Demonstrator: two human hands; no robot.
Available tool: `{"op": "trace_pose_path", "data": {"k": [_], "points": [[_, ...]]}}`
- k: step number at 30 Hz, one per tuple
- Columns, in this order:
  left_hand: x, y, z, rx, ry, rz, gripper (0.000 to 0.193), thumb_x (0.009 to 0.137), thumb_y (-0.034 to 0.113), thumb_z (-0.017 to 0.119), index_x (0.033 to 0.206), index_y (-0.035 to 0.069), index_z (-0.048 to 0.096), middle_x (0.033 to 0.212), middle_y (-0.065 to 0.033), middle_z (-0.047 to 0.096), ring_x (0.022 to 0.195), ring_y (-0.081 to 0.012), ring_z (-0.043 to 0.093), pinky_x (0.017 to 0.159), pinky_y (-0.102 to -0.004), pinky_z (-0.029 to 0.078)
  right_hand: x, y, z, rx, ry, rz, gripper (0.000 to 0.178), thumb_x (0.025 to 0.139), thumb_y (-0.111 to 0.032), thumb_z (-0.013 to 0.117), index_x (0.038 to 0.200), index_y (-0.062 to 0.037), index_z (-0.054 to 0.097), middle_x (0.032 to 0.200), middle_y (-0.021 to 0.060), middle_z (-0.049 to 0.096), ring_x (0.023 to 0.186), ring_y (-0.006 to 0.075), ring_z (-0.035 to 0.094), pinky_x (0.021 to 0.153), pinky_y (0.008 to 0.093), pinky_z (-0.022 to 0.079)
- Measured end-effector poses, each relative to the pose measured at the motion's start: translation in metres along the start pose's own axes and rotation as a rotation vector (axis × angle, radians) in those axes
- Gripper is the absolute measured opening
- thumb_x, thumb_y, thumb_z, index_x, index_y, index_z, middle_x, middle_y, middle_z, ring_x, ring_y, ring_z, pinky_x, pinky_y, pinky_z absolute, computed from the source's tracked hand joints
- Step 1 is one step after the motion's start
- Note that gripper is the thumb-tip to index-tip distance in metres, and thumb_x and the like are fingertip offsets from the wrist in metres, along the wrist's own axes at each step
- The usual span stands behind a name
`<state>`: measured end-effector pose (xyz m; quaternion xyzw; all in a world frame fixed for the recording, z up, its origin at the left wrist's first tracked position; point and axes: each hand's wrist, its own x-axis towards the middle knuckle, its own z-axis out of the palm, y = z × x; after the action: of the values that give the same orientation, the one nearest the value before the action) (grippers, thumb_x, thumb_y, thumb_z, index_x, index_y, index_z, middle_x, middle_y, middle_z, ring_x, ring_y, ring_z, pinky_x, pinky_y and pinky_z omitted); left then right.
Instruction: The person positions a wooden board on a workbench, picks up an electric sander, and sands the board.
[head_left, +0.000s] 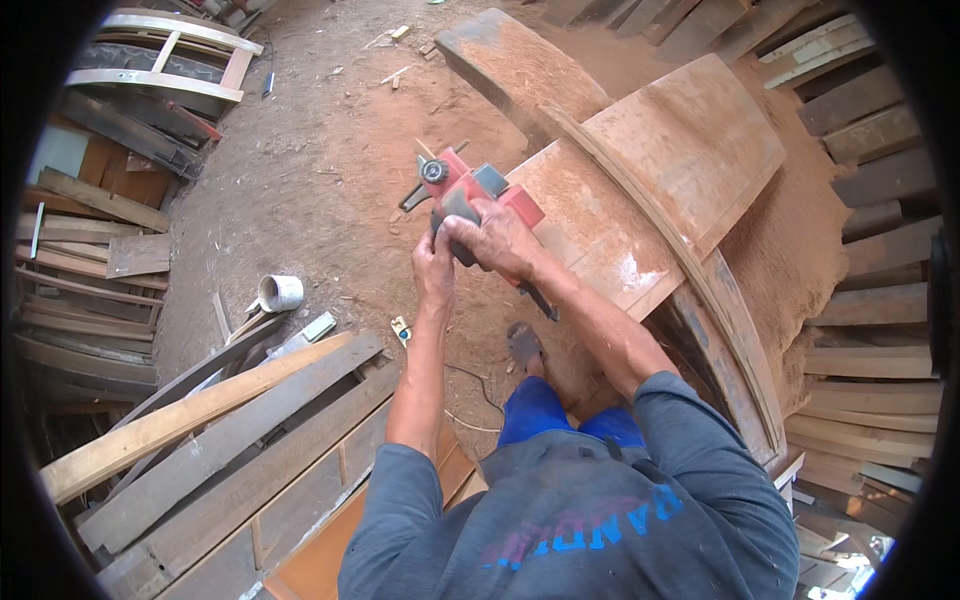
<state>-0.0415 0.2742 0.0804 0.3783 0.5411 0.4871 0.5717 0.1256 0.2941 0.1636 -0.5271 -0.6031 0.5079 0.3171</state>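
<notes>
A red and grey electric hand planer (470, 192) rests on the near left end of a wide reddish wooden board (650, 170) covered in sawdust. My right hand (500, 240) grips the planer's rear handle from above. My left hand (433, 268) holds the tool's lower left side, just off the board's edge. A thin curved wooden strip (690, 270) lies along the board toward its right side. The planer's black cord (538, 302) hangs down below my right wrist.
Long planks (200, 420) lie stacked at lower left. A white cup-like pipe piece (281, 293) sits on the dirt floor. A curved wooden frame (160, 60) leans at upper left. Stacked boards (870, 300) and sawdust fill the right side. My sandalled foot (524, 348) stands below the board.
</notes>
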Motion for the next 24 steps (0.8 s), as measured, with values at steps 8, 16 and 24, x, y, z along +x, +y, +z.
{"op": "trace_pose_path", "data": {"k": [8, 16, 24], "points": [[-0.132, -0.056, -0.045, 0.308, 0.129, -0.169, 0.039, 0.105, 0.026, 0.058, 0.122, -0.007, 0.063, 0.103, -0.0094, 0.07, 0.092, -0.0125, 0.062, 0.08, -0.0293, 0.05, -0.104, 0.021, 0.031, -0.009, -0.114, 0.046, 0.059, 0.096, -0.052, 0.059, 0.116, 0.0033, 0.064, 0.098, 0.0268, 0.068, 0.096, 0.0385, 0.068, 0.085, 0.0475, 0.053], [-0.205, -0.065, -0.03, 0.589, -0.32, -0.444, 0.029, 0.099, 0.02, 0.065, 0.117, -0.002, 0.07, 0.088, -0.0012, 0.068, 0.081, -0.0091, 0.061, 0.074, -0.0254, 0.049, -0.243, 0.094, 0.037, 0.016, -0.099, 0.329, 0.069, 0.095, -0.051, 0.061, 0.132, 0.0073, 0.055, 0.118, 0.034, 0.065, 0.112, 0.0453, 0.064, 0.096, 0.0497, 0.049], [-0.12, -0.017, 0.15, 1.202, -0.556, 0.706, 0.07, 0.089, 0.031, 0.072, 0.143, -0.006, 0.047, 0.137, -0.0321, 0.054, 0.131, -0.045, 0.048, 0.112, -0.0523, 0.037, -0.398, 0.157, 0.007, -0.052, 0.339, 0.738, 0.067, 0.096, -0.046, 0.06, 0.142, 0.0021, 0.05, 0.121, 0.0315, 0.066, 0.113, 0.0427, 0.066, 0.096, 0.0485, 0.05]]}}
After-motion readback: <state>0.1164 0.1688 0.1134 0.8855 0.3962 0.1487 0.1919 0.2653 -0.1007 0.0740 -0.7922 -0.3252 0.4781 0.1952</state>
